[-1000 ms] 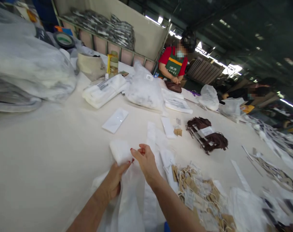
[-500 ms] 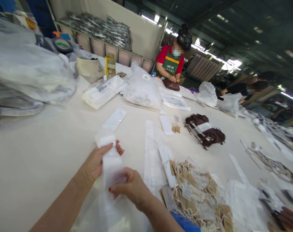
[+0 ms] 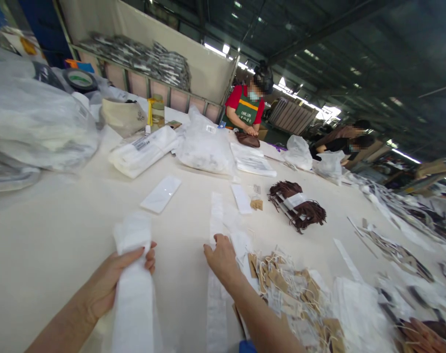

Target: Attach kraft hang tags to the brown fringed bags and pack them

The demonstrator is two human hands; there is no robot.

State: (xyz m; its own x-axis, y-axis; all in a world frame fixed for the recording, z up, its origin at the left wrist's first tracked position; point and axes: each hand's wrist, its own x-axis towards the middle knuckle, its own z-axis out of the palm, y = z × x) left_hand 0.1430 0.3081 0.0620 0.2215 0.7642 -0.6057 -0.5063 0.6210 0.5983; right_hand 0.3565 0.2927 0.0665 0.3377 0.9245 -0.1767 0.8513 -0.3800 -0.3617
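Note:
My left hand (image 3: 114, 279) is closed round a long white fabric pouch (image 3: 132, 289) that hangs toward me over the cream table (image 3: 53, 235). My right hand (image 3: 220, 257) rests with fingers curled on a long white strip (image 3: 216, 255) lying lengthwise on the table; whether it grips the strip I cannot make out. A heap of brown paper tags with white strings (image 3: 292, 294) lies just right of that hand.
A bundle of dark brown cords (image 3: 296, 206) lies farther right. Small white packets (image 3: 161, 193) and plastic bags (image 3: 204, 144) sit mid-table, bulky bags (image 3: 35, 122) at left. A person in red with a green apron (image 3: 247, 110) works at the far edge; another person bends at the right.
My left hand has carried the white pouch to the left. My right hand has let go of it and moved right onto the long strip. The view has swung slightly right.

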